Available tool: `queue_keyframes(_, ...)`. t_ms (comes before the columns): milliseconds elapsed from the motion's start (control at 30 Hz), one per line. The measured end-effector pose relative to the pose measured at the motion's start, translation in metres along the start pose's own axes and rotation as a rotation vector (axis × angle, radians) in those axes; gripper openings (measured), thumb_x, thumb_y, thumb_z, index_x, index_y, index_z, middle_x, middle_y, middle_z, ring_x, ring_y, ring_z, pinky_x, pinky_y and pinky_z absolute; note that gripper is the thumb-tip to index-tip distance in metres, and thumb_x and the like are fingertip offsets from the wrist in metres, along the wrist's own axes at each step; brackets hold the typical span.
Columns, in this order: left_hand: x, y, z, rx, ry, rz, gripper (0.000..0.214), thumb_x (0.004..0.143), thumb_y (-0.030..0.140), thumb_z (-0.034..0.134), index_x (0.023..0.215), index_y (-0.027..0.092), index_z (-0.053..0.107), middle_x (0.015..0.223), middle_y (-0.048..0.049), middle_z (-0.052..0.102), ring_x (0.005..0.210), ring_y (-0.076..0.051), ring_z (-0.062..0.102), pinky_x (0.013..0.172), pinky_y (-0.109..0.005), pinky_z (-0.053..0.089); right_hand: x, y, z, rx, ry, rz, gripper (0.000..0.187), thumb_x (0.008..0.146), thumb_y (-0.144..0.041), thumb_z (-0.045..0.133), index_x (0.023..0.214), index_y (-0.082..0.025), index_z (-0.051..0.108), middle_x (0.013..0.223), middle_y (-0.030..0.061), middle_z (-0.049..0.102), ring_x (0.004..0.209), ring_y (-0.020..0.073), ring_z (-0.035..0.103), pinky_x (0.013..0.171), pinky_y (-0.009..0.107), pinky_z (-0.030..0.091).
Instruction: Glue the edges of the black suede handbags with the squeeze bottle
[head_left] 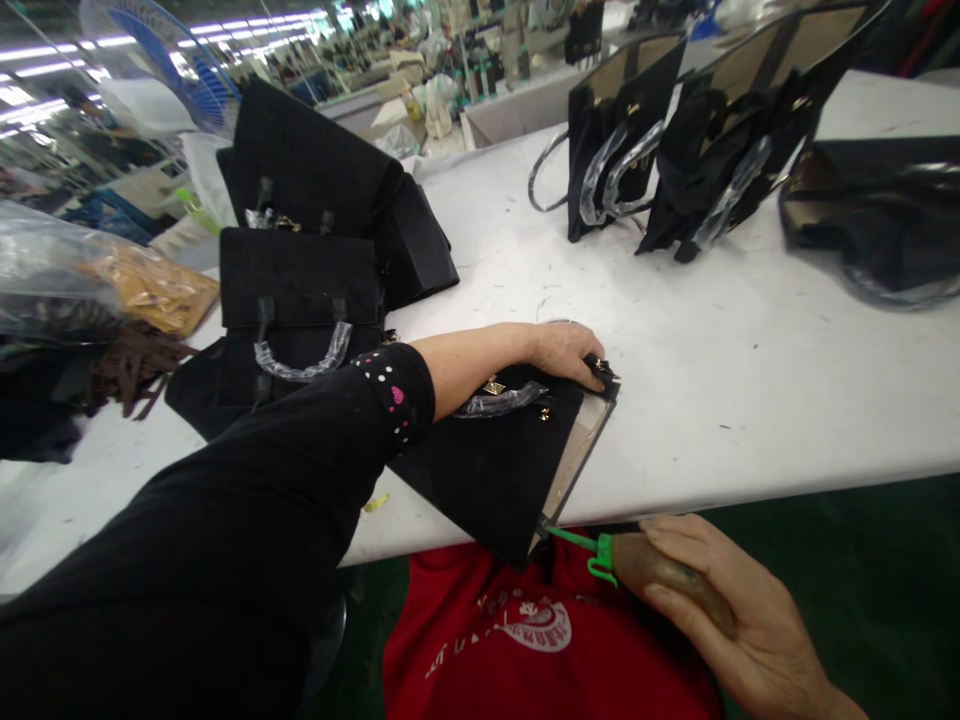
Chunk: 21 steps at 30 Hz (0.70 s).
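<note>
A black handbag [495,470] lies on the white table near its front edge, with a plastic-wrapped handle [499,402] and small gold fittings. Its beige inner side shows along the right edge. My left hand [566,352] grips the bag's upper right corner, fingers curled over the edge. In my right hand [739,610] is a wooden-handled tool [660,575] with a thin green shaft and a green collar. The shaft's tip touches the bag's lower right corner, and its very end is hidden there.
Several black handbags [300,270] are stacked at the left. More black bags [622,130] stand at the back right, and another bag [885,210] lies at the far right. Brown strips [139,368] and plastic-wrapped material [97,265] lie far left. A blue fan [176,60] stands behind.
</note>
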<state>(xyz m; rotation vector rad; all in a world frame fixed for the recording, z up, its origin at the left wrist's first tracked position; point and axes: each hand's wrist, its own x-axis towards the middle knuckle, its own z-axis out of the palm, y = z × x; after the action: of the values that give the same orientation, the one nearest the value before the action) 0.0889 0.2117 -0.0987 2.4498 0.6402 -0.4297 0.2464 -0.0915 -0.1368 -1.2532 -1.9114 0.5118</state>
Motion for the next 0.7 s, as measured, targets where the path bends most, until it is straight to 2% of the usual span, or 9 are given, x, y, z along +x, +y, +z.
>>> queue_keyframes(100, -0.001, 0.0, 0.0, -0.005, 0.005, 0.006, 0.034, 0.077, 0.049, 0.068, 0.09, 0.018, 0.075, 0.079, -0.0009, 0.072, 0.07, -0.014, 0.06, 0.064, -0.025, 0.04, -0.001, -0.003, 0.001, -0.009, 0.04, 0.024, 0.02, 0.094, -0.03, 0.063, 0.112, -0.021, 0.064, 0.108, 0.0099, 0.073, 0.095, 0.0224, 0.073, 0.083, 0.029, 0.062)
queue_keyframes(267, -0.001, 0.0, 0.0, -0.007, 0.01, 0.01, 0.033, 0.077, 0.048, 0.07, 0.09, 0.018, 0.075, 0.078, -0.0006, 0.072, 0.07, -0.013, 0.06, 0.065, -0.025, 0.04, -0.003, -0.007, 0.001, -0.032, 0.033, 0.071, 0.021, 0.094, -0.031, 0.062, 0.112, -0.021, 0.064, 0.106, 0.0095, 0.072, 0.092, 0.0225, 0.073, 0.082, 0.031, 0.062)
queue_keyframes(433, -0.001, 0.0, 0.001, 0.003, 0.017, 0.016, 0.032, 0.078, 0.046, 0.07, 0.092, 0.018, 0.076, 0.079, -0.001, 0.072, 0.071, -0.013, 0.06, 0.065, -0.025, 0.039, -0.002, -0.012, 0.004, -0.021, 0.032, 0.058, 0.019, 0.095, -0.032, 0.061, 0.11, -0.021, 0.064, 0.104, 0.0095, 0.072, 0.092, 0.022, 0.073, 0.083, 0.029, 0.061)
queue_keyframes(600, -0.001, 0.001, 0.0, 0.012, 0.012, 0.018, 0.032, 0.079, 0.045, 0.069, 0.092, 0.017, 0.076, 0.077, -0.0011, 0.071, 0.069, -0.013, 0.058, 0.065, -0.025, 0.039, 0.002, -0.013, 0.002, -0.039, 0.101, 0.17, 0.017, 0.095, -0.034, 0.06, 0.108, -0.022, 0.063, 0.099, 0.0065, 0.072, 0.083, 0.0192, 0.073, 0.076, 0.026, 0.06)
queue_keyframes(700, -0.001, 0.0, 0.0, 0.016, 0.01, 0.02, 0.032, 0.079, 0.046, 0.069, 0.092, 0.017, 0.075, 0.077, -0.0005, 0.071, 0.069, -0.013, 0.058, 0.064, -0.024, 0.038, 0.005, -0.015, -0.001, 0.059, 0.032, 0.2, 0.013, 0.095, -0.033, 0.06, 0.105, -0.025, 0.063, 0.094, 0.0022, 0.071, 0.077, 0.0161, 0.071, 0.069, 0.021, 0.058)
